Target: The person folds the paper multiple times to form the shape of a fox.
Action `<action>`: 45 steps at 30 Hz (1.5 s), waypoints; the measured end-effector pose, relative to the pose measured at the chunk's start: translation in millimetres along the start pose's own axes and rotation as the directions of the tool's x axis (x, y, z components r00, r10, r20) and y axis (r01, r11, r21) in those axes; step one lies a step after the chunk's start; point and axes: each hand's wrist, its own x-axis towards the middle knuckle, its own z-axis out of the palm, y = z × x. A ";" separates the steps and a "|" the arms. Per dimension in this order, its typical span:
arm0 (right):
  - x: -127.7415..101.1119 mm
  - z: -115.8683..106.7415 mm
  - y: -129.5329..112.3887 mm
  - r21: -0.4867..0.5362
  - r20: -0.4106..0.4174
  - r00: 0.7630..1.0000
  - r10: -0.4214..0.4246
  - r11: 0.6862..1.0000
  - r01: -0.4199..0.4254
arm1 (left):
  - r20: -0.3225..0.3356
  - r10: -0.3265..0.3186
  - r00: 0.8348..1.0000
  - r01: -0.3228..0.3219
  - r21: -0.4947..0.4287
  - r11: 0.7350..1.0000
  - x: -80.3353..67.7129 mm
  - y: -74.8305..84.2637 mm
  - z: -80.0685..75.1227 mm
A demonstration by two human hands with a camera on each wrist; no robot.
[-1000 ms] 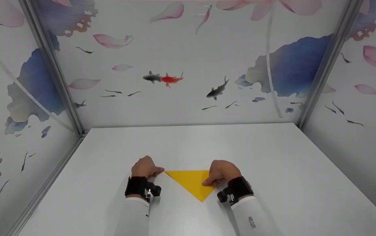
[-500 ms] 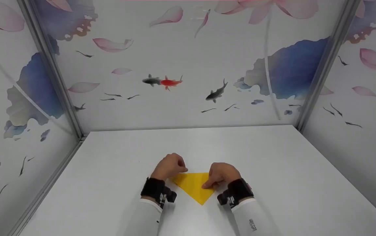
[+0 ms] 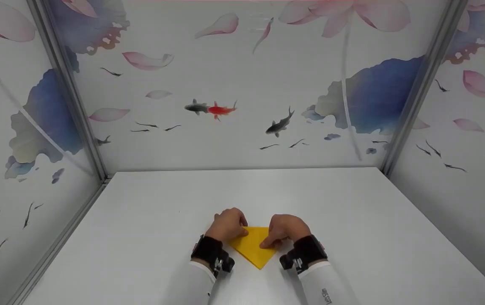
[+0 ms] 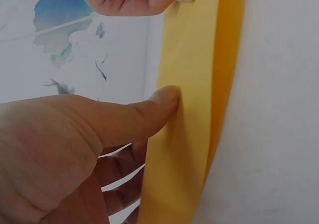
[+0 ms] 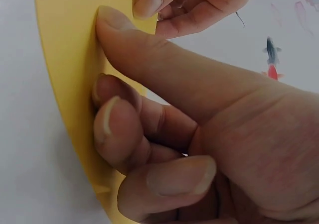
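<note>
Yellow folded paper (image 3: 253, 250) lies near front of white table (image 3: 352, 220), left hand (image 3: 227, 224) pinching its left corner, thumb on top, right hand (image 3: 285, 228) gripping its right edge, fingers curled.

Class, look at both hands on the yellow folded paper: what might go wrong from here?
1. The left hand lifts a flap of the yellow paper off the table; the corners may meet unevenly.
2. The right hand pinches only one edge, so the sheet might slide and the crease come out crooked.
</note>
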 end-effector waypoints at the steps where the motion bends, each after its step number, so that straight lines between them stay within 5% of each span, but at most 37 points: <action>1: 0.1 -0.3 -0.5 -0.003 -0.005 1.000 -0.002 1.000 0.002 | -0.003 -0.001 1.000 0.001 -0.001 1.000 0.3 -0.1 -0.8; 13: -11.1 -3.1 -2.2 -0.012 -0.030 0.998 -0.051 0.999 0.050 | -0.046 0.002 0.999 -0.005 -0.054 0.999 -2.5 3.0 -3.1; 20: -17.2 -18.5 -6.6 0.022 -0.106 0.971 -0.215 0.976 0.218 | -0.138 0.020 0.990 -0.027 -0.050 0.998 -8.0 12.8 -27.5; 22: -18.9 -27.7 -9.8 0.052 -0.183 0.928 -0.326 0.939 0.340 | -0.172 0.035 0.985 -0.040 -0.025 0.999 -12.4 19.4 -41.2; 24: -23.7 -36.9 -13.9 0.043 -0.307 0.841 -0.446 0.876 0.481 | -0.213 0.047 0.976 -0.048 0.001 0.999 -19.0 27.1 -55.9; 26: -32.2 -44.7 -19.5 -0.038 -0.448 0.703 -0.552 0.797 0.602 | -0.270 0.077 0.960 -0.070 0.035 0.997 -26.5 33.8 -68.9; 29: -44.9 -51.2 -28.3 -0.245 -0.602 0.469 -0.646 0.709 0.661 | -0.346 0.129 0.929 -0.108 0.077 0.991 -37.5 42.5 -85.3; 31: -50.2 -52.9 -33.6 -0.361 -0.638 0.358 -0.682 0.676 0.643 | -0.368 0.159 0.916 -0.134 0.093 0.987 -43.5 46.7 -92.9; 32: -51.5 -52.9 -35.6 -0.403 -0.640 0.327 -0.696 0.666 0.628 | -0.366 0.166 0.916 -0.142 0.092 0.986 -46.0 48.4 -95.6; 35: -53.3 -52.6 -39.6 -0.438 -0.627 0.313 -0.714 0.655 0.616 | -0.347 0.189 0.919 -0.167 0.091 0.982 -50.3 52.0 -99.6; 40: -52.8 -52.1 -38.8 -0.409 -0.602 0.356 -0.715 0.659 0.632 | -0.304 0.233 0.924 -0.219 0.081 0.972 -49.8 54.1 -96.7; 45: -53.4 -54.7 -35.4 -0.382 -0.593 0.377 -0.712 0.661 0.646 | -0.275 0.306 0.912 -0.296 0.076 0.952 -46.3 56.6 -91.9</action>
